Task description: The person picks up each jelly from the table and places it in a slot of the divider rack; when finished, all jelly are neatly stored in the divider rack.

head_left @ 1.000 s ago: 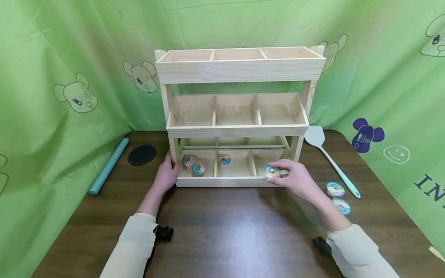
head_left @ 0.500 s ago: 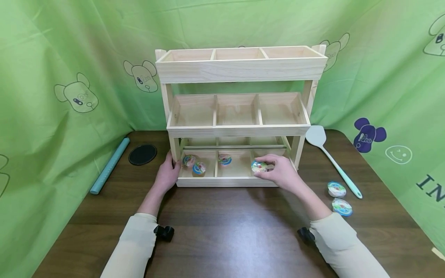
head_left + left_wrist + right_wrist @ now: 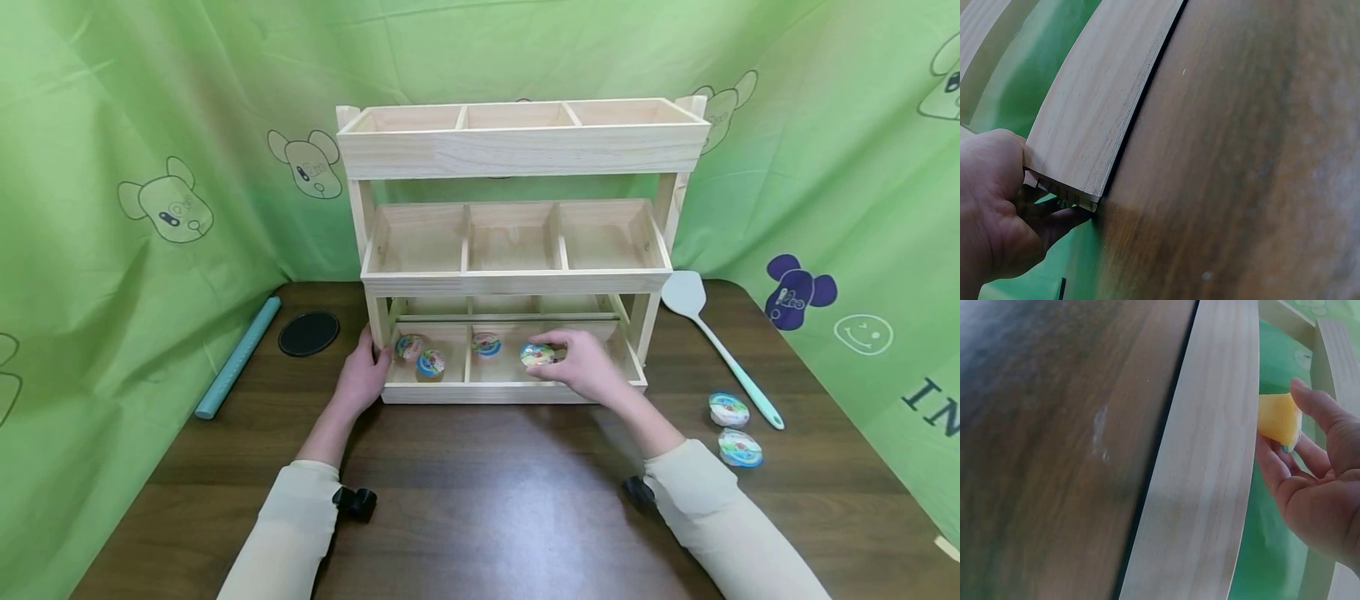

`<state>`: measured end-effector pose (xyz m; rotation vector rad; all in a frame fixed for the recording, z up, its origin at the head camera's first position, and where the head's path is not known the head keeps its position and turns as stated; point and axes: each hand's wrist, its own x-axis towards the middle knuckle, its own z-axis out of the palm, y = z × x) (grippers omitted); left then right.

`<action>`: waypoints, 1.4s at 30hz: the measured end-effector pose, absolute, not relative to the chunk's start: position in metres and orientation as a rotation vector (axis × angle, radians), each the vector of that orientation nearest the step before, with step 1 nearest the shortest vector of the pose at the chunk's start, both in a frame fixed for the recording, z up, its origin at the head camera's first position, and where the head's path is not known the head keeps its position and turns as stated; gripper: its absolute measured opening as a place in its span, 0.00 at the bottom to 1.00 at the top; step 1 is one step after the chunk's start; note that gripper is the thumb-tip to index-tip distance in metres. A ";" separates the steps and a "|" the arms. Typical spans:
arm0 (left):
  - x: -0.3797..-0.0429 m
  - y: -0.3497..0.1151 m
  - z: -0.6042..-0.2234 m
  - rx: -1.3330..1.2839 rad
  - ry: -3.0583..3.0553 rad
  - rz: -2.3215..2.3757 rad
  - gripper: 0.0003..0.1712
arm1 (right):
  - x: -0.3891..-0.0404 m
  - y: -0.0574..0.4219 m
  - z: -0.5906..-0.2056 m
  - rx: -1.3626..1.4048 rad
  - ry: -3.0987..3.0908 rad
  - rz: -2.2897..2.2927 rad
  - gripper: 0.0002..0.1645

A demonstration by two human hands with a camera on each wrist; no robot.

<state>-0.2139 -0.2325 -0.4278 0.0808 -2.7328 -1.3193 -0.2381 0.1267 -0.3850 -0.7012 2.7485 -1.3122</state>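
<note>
A three-tier wooden rack [image 3: 517, 283] stands on the table, each tier split into compartments. My left hand [image 3: 362, 377] grips the left end of its bottom tier; the left wrist view shows the thumb and fingers around the board's end [image 3: 1079, 125]. Over the middle compartment of that tier, my right hand [image 3: 588, 367] pinches a small jelly cup [image 3: 537, 354] by its sides. In the right wrist view this cup shows a yellow body [image 3: 1279, 417] behind the front board. Another jelly cup [image 3: 486, 344] sits in the middle compartment, and two more, one of them a cup [image 3: 431, 364] near the front, in the left one.
Two jelly cups lie on the table at right, the farther cup [image 3: 728, 409] beside a pale spatula [image 3: 720, 350]. At left are a black round disc [image 3: 308, 333] and a light-blue rod [image 3: 238, 358]. A green printed cloth [image 3: 225, 100] hangs behind the table.
My right hand has carried the jelly cup leftward, from the right compartment to over the middle one. The left hand keeps its grip on the rack's end.
</note>
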 end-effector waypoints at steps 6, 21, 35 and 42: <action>-0.214 -0.233 -0.428 0.066 -2.724 -1.320 0.38 | -0.243 0.120 -0.387 -0.703 2.719 -1.302 0.29; -0.213 -0.231 -0.428 0.112 -2.718 -1.309 0.38 | -0.250 0.101 -0.393 -0.727 2.655 -1.255 0.29; -0.212 -0.231 -0.427 0.093 -2.713 -1.324 0.38 | -0.257 0.087 -0.396 -0.679 2.662 -1.137 0.32; -0.213 -0.231 -0.426 0.086 -2.713 -1.318 0.38 | -0.260 0.082 -0.398 -0.675 2.702 -1.050 0.31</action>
